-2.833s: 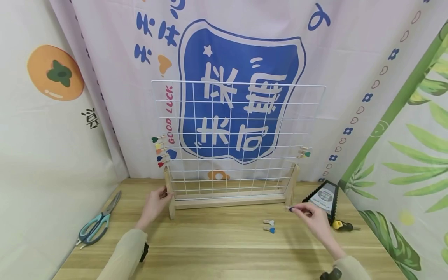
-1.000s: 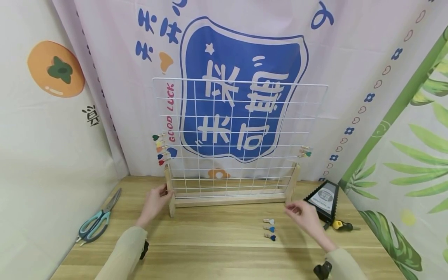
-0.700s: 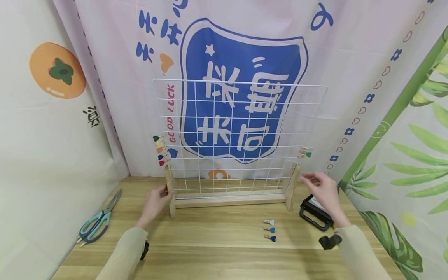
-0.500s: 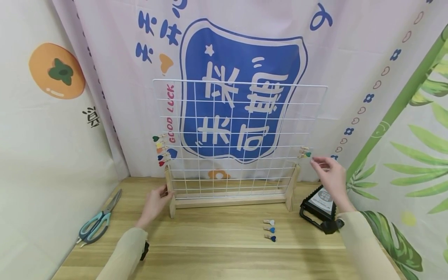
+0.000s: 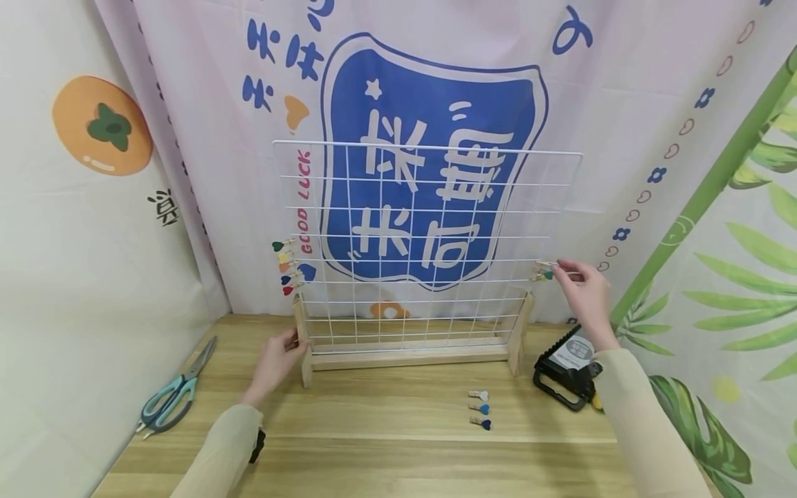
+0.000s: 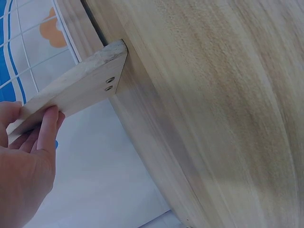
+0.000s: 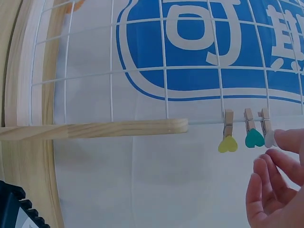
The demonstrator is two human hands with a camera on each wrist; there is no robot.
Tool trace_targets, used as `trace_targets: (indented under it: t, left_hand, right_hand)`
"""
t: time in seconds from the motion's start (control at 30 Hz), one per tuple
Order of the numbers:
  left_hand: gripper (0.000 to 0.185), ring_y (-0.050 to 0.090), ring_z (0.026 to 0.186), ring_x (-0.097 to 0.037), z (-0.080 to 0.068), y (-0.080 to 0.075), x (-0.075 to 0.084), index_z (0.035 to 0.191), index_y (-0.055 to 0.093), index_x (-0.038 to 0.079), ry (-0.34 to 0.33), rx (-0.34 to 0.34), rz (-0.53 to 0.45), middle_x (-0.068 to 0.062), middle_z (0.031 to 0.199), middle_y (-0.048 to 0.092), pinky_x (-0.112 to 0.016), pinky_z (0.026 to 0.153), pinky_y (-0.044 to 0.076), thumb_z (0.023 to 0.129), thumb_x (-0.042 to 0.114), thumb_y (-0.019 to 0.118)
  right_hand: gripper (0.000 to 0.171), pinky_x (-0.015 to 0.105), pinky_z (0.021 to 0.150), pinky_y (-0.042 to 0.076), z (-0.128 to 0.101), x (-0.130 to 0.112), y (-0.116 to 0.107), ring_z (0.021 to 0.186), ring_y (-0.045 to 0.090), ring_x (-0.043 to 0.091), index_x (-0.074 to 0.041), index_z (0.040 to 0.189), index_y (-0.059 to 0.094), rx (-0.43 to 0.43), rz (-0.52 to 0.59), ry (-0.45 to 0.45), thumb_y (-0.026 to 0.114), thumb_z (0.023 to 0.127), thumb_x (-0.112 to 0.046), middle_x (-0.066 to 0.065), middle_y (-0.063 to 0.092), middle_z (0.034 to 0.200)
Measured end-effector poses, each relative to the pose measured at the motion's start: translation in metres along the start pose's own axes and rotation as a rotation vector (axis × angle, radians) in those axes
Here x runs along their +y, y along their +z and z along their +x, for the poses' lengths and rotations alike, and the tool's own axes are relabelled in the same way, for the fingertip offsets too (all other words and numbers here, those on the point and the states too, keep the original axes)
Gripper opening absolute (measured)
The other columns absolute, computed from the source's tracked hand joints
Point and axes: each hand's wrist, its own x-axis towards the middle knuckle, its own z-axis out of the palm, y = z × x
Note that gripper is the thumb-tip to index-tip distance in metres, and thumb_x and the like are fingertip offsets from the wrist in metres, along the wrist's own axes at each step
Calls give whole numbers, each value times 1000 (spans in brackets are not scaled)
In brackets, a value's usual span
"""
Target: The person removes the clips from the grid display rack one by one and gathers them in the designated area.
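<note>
A white wire grid panel stands upright in a wooden stand. My left hand grips the stand's left upright, thumb on one side and fingers on the other. At the grid's right edge, my right hand pinches a white heart clothespin by its heart; the peg is still clipped to the wire. Beside it hang a green heart clothespin and a yellow one. Several heart clothespins hang along the left edge. White, light blue and dark blue ones lie in a column on the table.
Scissors with teal handles lie at the table's left. Right of the stand lies a black-handled tool with a toothed edge, and a yellow thing partly hidden by the right sleeve. Printed cloth hangs behind and at both sides.
The right hand laid the dark blue clothespin below the other two on the table, then rose to the grid's right edge and took hold of the white one. The left hand stayed put.
</note>
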Motion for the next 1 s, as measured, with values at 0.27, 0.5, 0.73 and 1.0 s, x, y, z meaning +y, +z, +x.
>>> trace_targets:
  t: [0.27, 0.5, 0.73, 1.0]
  left_hand:
    - [30, 67, 109, -45, 1, 0, 0, 120, 61, -15, -6, 3, 17, -34, 116, 66, -43, 89, 61, 95, 2, 63]
    - [31, 67, 109, -45, 0, 0, 1, 120, 61, -15, -16, -2, 13, -34, 116, 66, -43, 89, 61, 95, 3, 62]
    - [30, 67, 108, -45, 1, 1, 1, 119, 62, -15, -20, 6, 24, -34, 115, 67, -43, 89, 61, 94, 1, 63]
    - [30, 67, 109, -45, 2, 0, 2, 120, 61, -16, -23, -1, 15, -35, 117, 66, -44, 90, 60, 95, 1, 62]
  right_hand:
    - [38, 1, 63, 42, 6, 1, 0, 77, 47, -14, -4, 120, 68, -13, -8, -23, 60, 99, -34, 19, 69, 117]
    - [35, 1, 65, 42, 6, 2, -1, 78, 48, -13, -3, 119, 68, -21, 0, -17, 62, 98, -31, 19, 69, 117]
    - [32, 1, 65, 40, 6, 1, 0, 77, 46, -14, -2, 115, 70, 18, -22, -13, 64, 98, -28, 19, 70, 113]
    - [34, 2, 66, 44, 5, 6, -2, 77, 50, -11, -3, 114, 70, 38, 24, 38, 64, 97, -32, -1, 69, 99]
